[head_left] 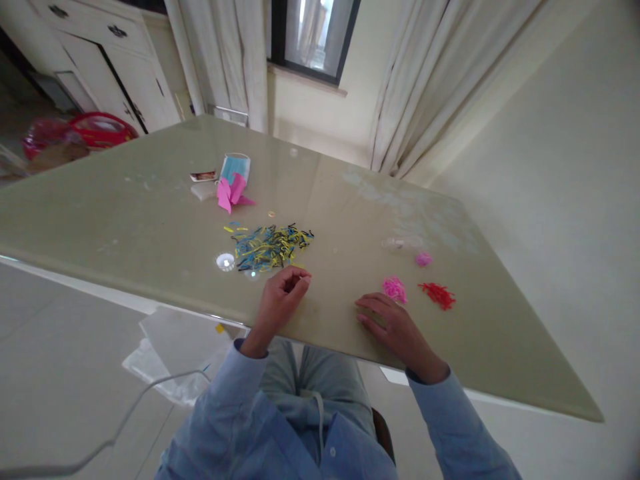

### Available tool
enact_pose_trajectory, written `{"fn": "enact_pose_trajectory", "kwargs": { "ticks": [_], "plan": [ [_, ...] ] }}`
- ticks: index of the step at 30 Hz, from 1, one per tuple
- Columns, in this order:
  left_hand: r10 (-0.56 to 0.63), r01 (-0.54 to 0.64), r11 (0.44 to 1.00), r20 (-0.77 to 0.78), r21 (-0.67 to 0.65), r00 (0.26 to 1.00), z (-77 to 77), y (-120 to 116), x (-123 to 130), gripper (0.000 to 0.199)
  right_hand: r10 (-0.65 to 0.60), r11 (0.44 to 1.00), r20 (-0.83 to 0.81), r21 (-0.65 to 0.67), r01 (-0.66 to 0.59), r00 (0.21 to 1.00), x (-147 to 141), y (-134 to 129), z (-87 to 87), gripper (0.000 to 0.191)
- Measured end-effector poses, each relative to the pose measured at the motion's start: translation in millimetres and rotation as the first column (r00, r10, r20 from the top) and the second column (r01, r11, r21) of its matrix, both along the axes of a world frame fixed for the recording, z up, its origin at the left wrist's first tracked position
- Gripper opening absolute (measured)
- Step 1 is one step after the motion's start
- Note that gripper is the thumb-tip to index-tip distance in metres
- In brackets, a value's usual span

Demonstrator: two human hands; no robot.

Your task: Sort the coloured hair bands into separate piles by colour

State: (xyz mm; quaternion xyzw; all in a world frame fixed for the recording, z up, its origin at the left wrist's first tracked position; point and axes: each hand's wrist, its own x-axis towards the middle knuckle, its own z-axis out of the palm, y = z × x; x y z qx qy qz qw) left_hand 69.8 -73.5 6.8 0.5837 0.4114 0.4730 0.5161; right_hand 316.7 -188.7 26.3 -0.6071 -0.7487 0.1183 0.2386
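My left hand (281, 303) is closed in a pinch at the near edge of a mixed pile of short blue, yellow and black strands (270, 247). Whatever sits between its thumb and fingertip is too small to name. On the tabletop, my right hand (395, 327) rests with fingers stretched out and the thumb apart, holding nothing visible. Just beyond its fingers lies a pile of pink strands (395, 289). Farther right is a pile of red strands (438, 295), with a smaller pink clump (423, 258) behind it.
A blue face mask (235, 168), a pink folded piece (232, 193) and a small card (203, 177) lie at the back left of the glossy table (165, 227). Clear plastic (401, 243) lies near the pink clump. A plastic bag (170, 357) is on the floor.
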Motion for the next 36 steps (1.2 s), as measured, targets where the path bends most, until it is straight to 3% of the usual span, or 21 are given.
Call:
{"fn": "enact_pose_trajectory", "kwargs": {
  "ticks": [14, 19, 24, 30, 36],
  "plan": [
    [0.018, -0.017, 1.000, 0.057, -0.013, 0.998, 2.9, 1.4, 0.0, 0.023, -0.021, 0.992, -0.095, -0.129, 0.009, 0.995, -19.2, 28.9, 9.1, 0.023],
    [0.016, -0.016, 1.000, 0.069, -0.001, 0.997, 1.7, 1.7, 0.2, 0.023, 0.032, 0.986, -0.137, -0.155, -0.053, 0.990, -28.0, 42.5, 14.6, 0.026],
    [0.010, -0.010, 1.000, 0.087, -0.004, 0.996, -0.2, 2.5, -0.1, 0.021, 0.096, 0.972, -0.114, -0.203, -0.118, 0.989, -30.3, 76.6, 25.1, 0.033],
    [0.025, -0.024, 1.000, 0.117, -0.013, 0.993, -1.1, 2.8, 0.9, 0.022, -0.035, 0.981, 0.181, -0.180, 0.068, 0.983, -24.2, 134.8, 20.3, 0.035],
    [0.019, -0.016, 1.000, 0.131, -0.022, 0.991, -3.4, 2.8, 1.6, 0.020, -0.101, 0.979, 0.222, -0.150, 0.137, 0.970, -17.7, 168.2, 7.5, 0.014]
  ]
}}
